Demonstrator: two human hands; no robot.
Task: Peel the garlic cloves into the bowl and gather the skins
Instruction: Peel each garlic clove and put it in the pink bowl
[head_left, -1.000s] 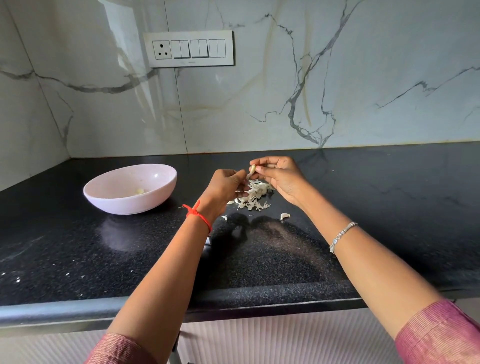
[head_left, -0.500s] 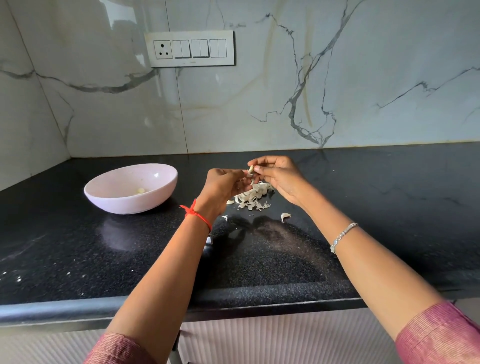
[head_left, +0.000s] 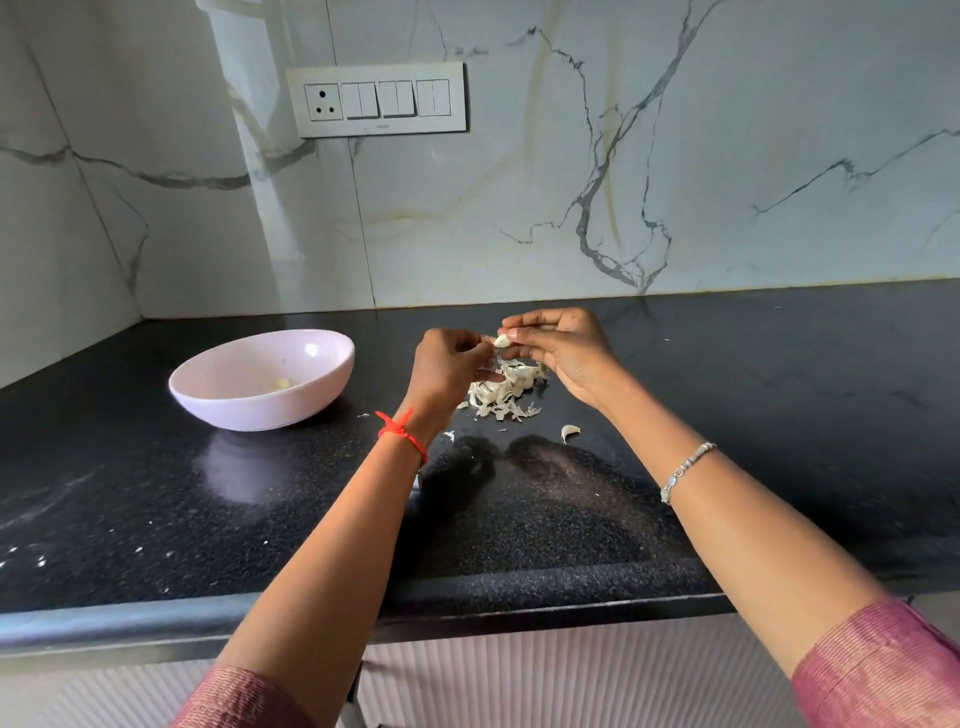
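1. The bowl (head_left: 249, 410) stands on the counter (head_left: 156, 519) toward its rear left corner, with a peeled clove (head_left: 282, 383) in it.
2. The pile of skins (head_left: 501, 395) lies right of the bowl.
3. A loose clove (head_left: 570, 432) lies before the pile, on its right.
4. Above the pile, the left hand (head_left: 449, 364) and the right hand (head_left: 566, 353) pinch a held clove (head_left: 502, 340) between them.

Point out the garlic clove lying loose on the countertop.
The lone clove on the near side of the skin pile, touched by neither hand. A second clove lies in the pink bowl; a third clove is pinched by the right hand.
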